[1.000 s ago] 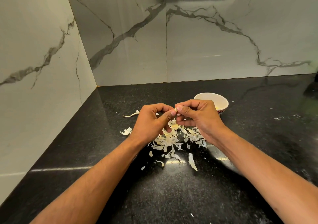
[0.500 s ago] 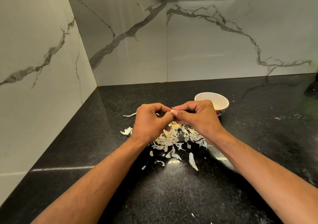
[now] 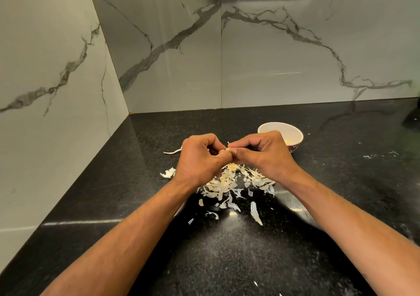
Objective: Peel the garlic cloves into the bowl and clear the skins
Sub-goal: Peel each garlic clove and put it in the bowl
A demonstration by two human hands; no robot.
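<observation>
My left hand [image 3: 200, 159] and my right hand [image 3: 263, 155] meet above the black counter, fingers curled, pinching a small garlic clove [image 3: 228, 149] between their tips. Only a sliver of the clove shows. Under the hands lies a pile of pale garlic skins [image 3: 229, 182], spreading toward me. A white bowl [image 3: 291, 131] stands just behind my right hand, with something yellowish inside; my right hand hides its near left part.
Loose skins lie apart from the pile: one strip [image 3: 172, 152] to the far left, one scrap [image 3: 168, 173] left of my wrist, one long piece [image 3: 255, 214] nearer me. Marble walls close the counter [image 3: 341, 182] at the left and back.
Both hands have drawn closer together and shifted slightly, with the fingertips working on the clove. The skins and the bowl lie as before.
</observation>
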